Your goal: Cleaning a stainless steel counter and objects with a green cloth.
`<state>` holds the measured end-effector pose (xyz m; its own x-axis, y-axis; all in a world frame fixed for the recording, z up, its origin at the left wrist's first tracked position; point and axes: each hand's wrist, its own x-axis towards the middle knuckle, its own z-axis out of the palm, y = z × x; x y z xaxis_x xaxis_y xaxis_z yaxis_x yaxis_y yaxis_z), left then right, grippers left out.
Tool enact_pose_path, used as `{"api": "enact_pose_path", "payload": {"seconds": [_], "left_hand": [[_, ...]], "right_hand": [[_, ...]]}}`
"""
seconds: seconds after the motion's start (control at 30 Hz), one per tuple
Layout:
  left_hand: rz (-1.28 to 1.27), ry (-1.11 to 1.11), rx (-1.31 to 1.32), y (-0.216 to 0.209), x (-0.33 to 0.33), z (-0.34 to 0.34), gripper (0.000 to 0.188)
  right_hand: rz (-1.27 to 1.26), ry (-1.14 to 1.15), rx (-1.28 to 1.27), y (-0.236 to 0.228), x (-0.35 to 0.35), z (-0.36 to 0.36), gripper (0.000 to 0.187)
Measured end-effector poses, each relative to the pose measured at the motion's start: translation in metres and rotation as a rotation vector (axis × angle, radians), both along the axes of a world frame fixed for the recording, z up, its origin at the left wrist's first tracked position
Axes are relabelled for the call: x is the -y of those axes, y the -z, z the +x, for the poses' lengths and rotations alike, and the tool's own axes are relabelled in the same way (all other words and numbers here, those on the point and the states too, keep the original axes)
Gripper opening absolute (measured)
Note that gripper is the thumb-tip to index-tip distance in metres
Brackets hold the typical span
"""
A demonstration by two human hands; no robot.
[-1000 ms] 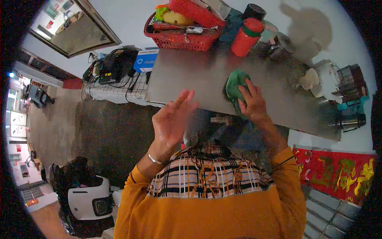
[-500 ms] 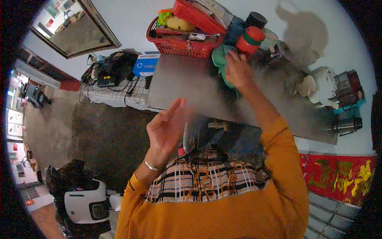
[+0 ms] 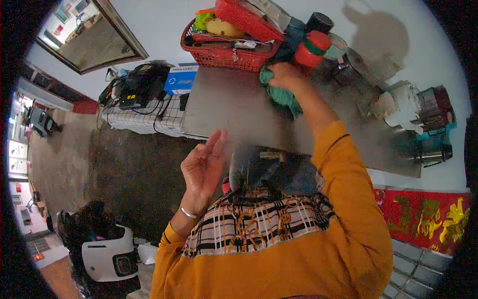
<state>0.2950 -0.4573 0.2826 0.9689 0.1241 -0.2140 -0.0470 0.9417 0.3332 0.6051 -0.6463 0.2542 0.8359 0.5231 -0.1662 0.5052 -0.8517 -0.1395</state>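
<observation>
A crumpled green cloth [image 3: 285,98] lies on the grey tabletop [image 3: 229,104] in front of the red basket. My right hand [image 3: 289,78] grips its far part, fingers bent over the fabric and partly hidden. Just right of that hand stands a red container with a dark green band [image 3: 311,49]. My left hand [image 3: 203,167], with a silver bangle at the wrist, is raised near the table's front edge. Its fingers are apart and partly bent, with nothing in them.
A red plastic basket [image 3: 231,58] full of odds and ends stands at the back. To its left are a blue box [image 3: 180,80] and tangled dark cables [image 3: 144,82]. Jars and a white appliance [image 3: 402,107] occupy the right side. A white scooter [image 3: 107,259] stands lower left.
My right hand has moved slightly left and farther back with the cloth, leaving the cloth's near part more exposed. My left hand has dropped a little, its fingers more bent.
</observation>
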Motion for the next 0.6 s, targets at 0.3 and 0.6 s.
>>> {"api": "enact_pose_path", "payload": {"seconds": [0.3, 0.6], "left_hand": [[0.048, 0.062, -0.057, -0.005, 0.011, 0.008, 0.013], [0.029, 0.077, 0.024, -0.001, 0.011, 0.010, 0.012]], "right_hand": [[0.246, -0.391, 0.240, 0.003, 0.048, -0.113, 0.055], [0.340, 0.083, 0.226, -0.023, 0.042, -0.090, 0.049]]}}
